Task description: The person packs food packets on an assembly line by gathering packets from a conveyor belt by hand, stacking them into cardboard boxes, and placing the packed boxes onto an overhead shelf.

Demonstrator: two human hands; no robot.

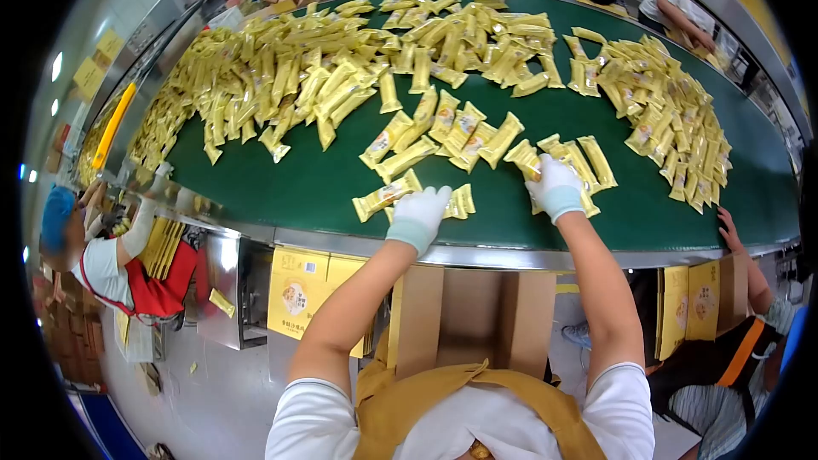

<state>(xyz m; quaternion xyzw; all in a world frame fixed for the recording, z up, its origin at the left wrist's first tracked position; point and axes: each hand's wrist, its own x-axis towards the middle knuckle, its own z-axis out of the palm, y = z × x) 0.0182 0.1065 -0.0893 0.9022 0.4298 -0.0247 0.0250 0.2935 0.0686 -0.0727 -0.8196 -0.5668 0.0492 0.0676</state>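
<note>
My left hand (420,211), in a white glove, is closed over yellow snack packets near the belt's front edge. One snack packet (383,195) sticks out to its left, and another packet (461,202) shows at its right; the fingertips are partly hidden. Farther right, my gloved right hand (557,183) grips a yellow snack packet (521,158) between thumb and fingers. More packets (596,162) lie right beside that hand. Between and beyond my hands, a loose cluster of packets (464,128) rests flat on the green conveyor belt (298,192).
Large heaps of packets (281,77) cover the belt's far and left side, with another pile (665,111) at right. An open carton (469,315) stands below the metal edge before me. Co-workers stand around the belt, including a person in a red apron (162,281) at left.
</note>
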